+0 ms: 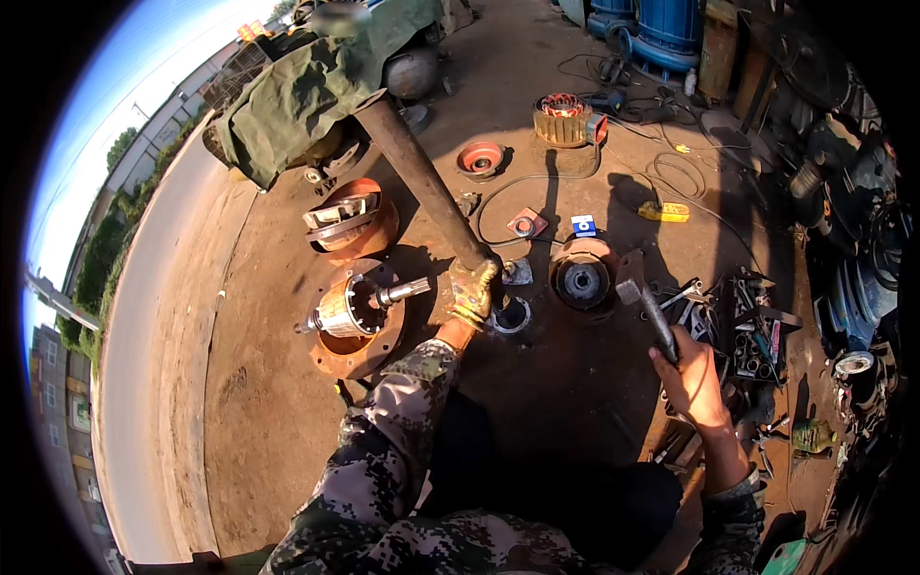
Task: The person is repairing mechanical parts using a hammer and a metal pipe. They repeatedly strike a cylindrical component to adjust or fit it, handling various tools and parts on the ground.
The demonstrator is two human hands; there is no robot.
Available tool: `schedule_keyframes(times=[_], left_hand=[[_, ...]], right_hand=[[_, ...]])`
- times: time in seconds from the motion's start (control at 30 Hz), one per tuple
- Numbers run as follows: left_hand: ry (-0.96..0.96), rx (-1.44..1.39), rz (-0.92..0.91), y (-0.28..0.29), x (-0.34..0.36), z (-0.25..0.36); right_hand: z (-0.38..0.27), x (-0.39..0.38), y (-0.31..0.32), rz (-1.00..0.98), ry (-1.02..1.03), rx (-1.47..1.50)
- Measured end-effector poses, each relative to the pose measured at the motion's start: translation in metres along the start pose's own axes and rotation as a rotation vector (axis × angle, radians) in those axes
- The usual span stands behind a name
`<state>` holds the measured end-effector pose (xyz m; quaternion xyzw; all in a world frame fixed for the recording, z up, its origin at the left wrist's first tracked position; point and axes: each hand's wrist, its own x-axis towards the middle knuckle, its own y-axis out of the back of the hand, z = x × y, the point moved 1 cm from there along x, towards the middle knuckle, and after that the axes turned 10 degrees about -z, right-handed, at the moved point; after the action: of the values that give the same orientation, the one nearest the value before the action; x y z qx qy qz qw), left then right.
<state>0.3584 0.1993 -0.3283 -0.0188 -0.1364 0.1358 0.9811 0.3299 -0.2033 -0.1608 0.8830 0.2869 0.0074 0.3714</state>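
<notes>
My left hand (471, 295), in a stained glove, is closed round the lower end of a long rusty steel pipe (412, 163), which leans up toward the upper left. Under it a metal ring (512, 329) lies on the ground; the pipe's exact contact with it is unclear. My bare right hand (690, 379) grips a hammer (654, 316), its head up and to the left. Left of my left hand, a rotor with a shaft (340, 311) rests in a rusty flanged housing (345, 356). To the right sits a round housing with a dark hub (583, 281).
A wrench pile (757, 335) lies at right. Beyond are a wound stator (563, 125), red dish (480, 157), yellow item (661, 213), blue box (584, 226), cables (671, 177), rusty housings (355, 225), green tarp (273, 105) and blue pumps (666, 34). A road (144, 335) runs at left.
</notes>
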Motion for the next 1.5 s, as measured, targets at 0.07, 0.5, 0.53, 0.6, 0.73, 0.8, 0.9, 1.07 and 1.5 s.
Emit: schedule_keyframes(times=[0.07, 0.5, 0.53, 0.6, 0.73, 0.8, 0.9, 1.07, 1.5], left_hand=[[-0.037, 0.146, 0.081, -0.015, 0.000, 0.007], [0.099, 0.298, 0.069, -0.051, -0.008, 0.002], [0.092, 0.271, 0.052, -0.064, -0.006, -0.002], [0.071, 0.287, 0.064, -0.047, -0.006, 0.009], [0.091, 0.268, 0.053, -0.044, -0.019, 0.006], [0.094, 0.269, 0.033, -0.047, -0.033, 0.011], [0.126, 0.299, 0.027, -0.030, -0.055, 0.013], [0.103, 0.262, 0.016, -0.037, -0.040, 0.016], [0.069, -0.171, 0.012, 0.010, 0.020, -0.007]], right_hand=[[-0.063, 0.028, 0.050, 0.298, 0.262, -0.238], [-0.328, 0.062, 0.204, 0.560, 0.657, -0.578], [-0.332, 0.068, 0.209, 0.601, 0.559, -0.484], [-0.340, 0.065, 0.176, 0.604, 0.595, -0.497], [-0.303, 0.095, 0.147, -0.120, 0.296, -1.184], [-0.303, 0.069, 0.167, -0.069, 0.284, -1.048], [-0.332, 0.064, 0.178, 0.338, 0.482, -0.768], [-0.332, 0.078, 0.154, 0.656, 0.638, -0.826], [0.019, 0.000, -0.024, 0.090, 0.044, 0.410]])
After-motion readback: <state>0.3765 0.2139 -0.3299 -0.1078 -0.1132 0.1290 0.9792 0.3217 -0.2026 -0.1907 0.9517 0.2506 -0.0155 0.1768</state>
